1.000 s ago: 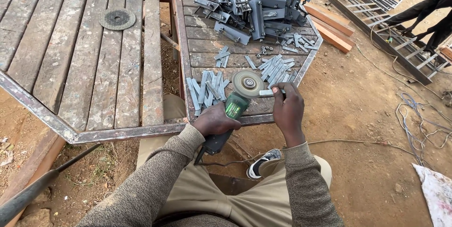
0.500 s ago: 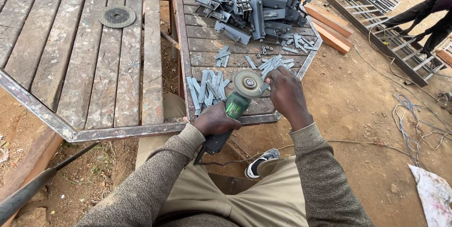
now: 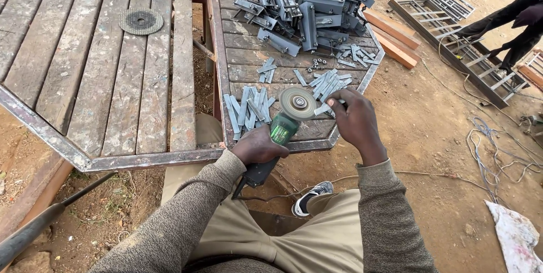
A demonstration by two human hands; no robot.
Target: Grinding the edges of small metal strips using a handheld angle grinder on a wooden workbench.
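My left hand grips the green and black body of an angle grinder, whose round disc points up over the wooden platform. Just right of the disc, my right hand closes its fingers on a short flat metal strip at the edge of a small pile of strips. Another pile of grey strips lies left of the grinder. The grinder's cable drops toward my lap.
A heap of dark metal brackets fills the platform's far end. A spare grinding disc lies on the left wooden panel. Timber blocks, metal frames and loose cables lie on the dirt to the right, near another person's arm.
My right hand moved up from the platform's near edge to the strip pile right of the disc and took hold of a strip. The grinder stayed put.
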